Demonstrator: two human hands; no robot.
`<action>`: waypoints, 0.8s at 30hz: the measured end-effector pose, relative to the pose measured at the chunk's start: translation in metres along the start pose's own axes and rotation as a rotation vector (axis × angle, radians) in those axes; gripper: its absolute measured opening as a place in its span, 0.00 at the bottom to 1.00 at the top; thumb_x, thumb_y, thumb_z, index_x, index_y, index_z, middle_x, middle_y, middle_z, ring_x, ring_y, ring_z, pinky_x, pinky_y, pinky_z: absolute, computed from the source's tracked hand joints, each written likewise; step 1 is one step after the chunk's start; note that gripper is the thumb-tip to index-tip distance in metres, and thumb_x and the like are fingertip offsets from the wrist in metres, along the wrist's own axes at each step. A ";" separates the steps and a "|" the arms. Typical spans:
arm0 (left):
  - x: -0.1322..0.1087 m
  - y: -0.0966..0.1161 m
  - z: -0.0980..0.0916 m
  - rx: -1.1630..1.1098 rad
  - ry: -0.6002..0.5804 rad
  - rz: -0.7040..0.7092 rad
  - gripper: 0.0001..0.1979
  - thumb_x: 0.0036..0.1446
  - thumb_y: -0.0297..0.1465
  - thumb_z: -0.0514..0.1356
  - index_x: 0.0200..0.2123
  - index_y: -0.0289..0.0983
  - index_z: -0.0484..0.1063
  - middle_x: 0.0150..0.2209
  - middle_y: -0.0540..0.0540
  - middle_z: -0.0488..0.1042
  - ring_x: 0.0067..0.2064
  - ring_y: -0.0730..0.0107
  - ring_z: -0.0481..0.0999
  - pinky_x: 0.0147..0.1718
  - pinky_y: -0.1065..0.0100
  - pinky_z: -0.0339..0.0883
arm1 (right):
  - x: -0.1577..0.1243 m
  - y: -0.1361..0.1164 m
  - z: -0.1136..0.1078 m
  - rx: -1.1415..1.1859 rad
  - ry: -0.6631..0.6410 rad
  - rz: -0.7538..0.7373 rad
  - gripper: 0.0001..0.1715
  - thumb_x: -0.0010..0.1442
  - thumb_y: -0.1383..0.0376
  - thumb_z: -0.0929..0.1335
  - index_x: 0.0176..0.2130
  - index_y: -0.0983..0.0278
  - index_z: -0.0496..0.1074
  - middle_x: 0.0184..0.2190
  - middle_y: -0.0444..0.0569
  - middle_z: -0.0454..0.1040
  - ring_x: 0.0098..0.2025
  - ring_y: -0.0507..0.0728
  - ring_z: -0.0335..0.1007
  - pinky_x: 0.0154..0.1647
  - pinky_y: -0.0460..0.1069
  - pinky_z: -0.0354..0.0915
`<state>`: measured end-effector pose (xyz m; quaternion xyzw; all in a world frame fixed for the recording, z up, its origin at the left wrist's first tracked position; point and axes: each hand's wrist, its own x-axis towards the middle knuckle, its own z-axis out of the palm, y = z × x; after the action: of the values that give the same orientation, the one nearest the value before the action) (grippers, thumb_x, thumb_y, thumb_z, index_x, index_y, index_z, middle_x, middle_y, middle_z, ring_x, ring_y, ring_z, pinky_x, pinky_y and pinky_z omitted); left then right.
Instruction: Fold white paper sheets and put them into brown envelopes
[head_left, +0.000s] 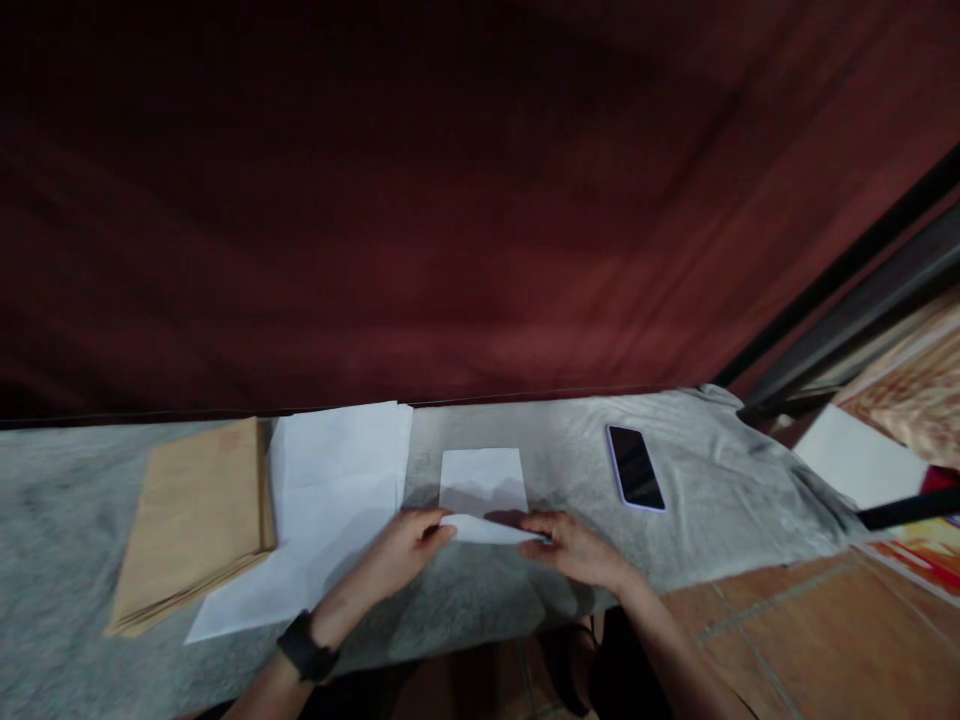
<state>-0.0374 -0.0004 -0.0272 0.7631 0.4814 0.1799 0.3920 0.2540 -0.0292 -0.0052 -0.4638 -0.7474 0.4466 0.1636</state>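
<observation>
The person's left hand (416, 545) pinches the left end of the near part of a white paper (487, 531), and the right hand (574, 550) pinches its right end. This paper is on the grey cloth-covered worktop (705, 480), between larger white sheets (337, 470), partly under brown envelopes (195, 510), and a phone (636, 468).

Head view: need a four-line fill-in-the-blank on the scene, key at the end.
1. The left hand and right hand hold a white paper piece; the hand nearer the phone is the ____ one.
2. The dark wristband is on the ____ wrist.
3. The phone lies with its screen facing ____.
4. Where the brown stack and loose white sheets overlap, the ____ is on top.

Missing words: right; left; up; brown stack.
</observation>
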 end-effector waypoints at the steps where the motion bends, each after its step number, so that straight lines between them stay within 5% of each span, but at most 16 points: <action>1: 0.002 0.001 0.002 -0.005 0.035 -0.026 0.18 0.63 0.40 0.53 0.31 0.36 0.76 0.29 0.48 0.78 0.31 0.66 0.74 0.31 0.69 0.66 | 0.004 0.005 0.001 0.008 0.045 0.040 0.14 0.64 0.61 0.65 0.43 0.61 0.78 0.35 0.44 0.80 0.37 0.56 0.74 0.36 0.47 0.66; 4: 0.009 0.003 0.008 0.023 0.155 -0.076 0.19 0.64 0.41 0.51 0.29 0.37 0.72 0.27 0.49 0.76 0.30 0.66 0.73 0.29 0.70 0.63 | 0.021 0.020 0.009 -0.015 0.254 0.148 0.14 0.64 0.59 0.66 0.42 0.64 0.77 0.29 0.45 0.77 0.30 0.54 0.71 0.31 0.47 0.63; 8: 0.020 0.010 0.014 0.247 0.256 -0.177 0.16 0.67 0.36 0.48 0.37 0.38 0.73 0.34 0.45 0.80 0.36 0.64 0.78 0.35 0.69 0.65 | 0.046 0.029 0.018 -0.121 0.452 0.219 0.11 0.65 0.60 0.66 0.37 0.64 0.76 0.32 0.48 0.78 0.34 0.56 0.74 0.34 0.47 0.64; 14: 0.031 0.026 0.015 0.591 0.262 -0.307 0.17 0.70 0.36 0.46 0.48 0.39 0.73 0.39 0.43 0.82 0.39 0.62 0.81 0.36 0.68 0.68 | 0.062 0.018 0.025 -0.442 0.500 0.390 0.09 0.68 0.60 0.65 0.45 0.61 0.72 0.36 0.49 0.80 0.37 0.57 0.78 0.35 0.47 0.63; 24: 0.054 0.028 0.012 0.506 0.307 -0.479 0.18 0.70 0.36 0.46 0.50 0.37 0.72 0.40 0.41 0.81 0.42 0.58 0.81 0.38 0.64 0.68 | 0.081 0.010 0.028 -0.549 0.579 0.434 0.15 0.70 0.61 0.64 0.54 0.63 0.65 0.45 0.54 0.80 0.45 0.59 0.79 0.42 0.48 0.64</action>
<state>0.0125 0.0349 -0.0190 0.6657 0.7285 0.0708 0.1451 0.1991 0.0260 -0.0422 -0.7419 -0.6470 0.1076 0.1394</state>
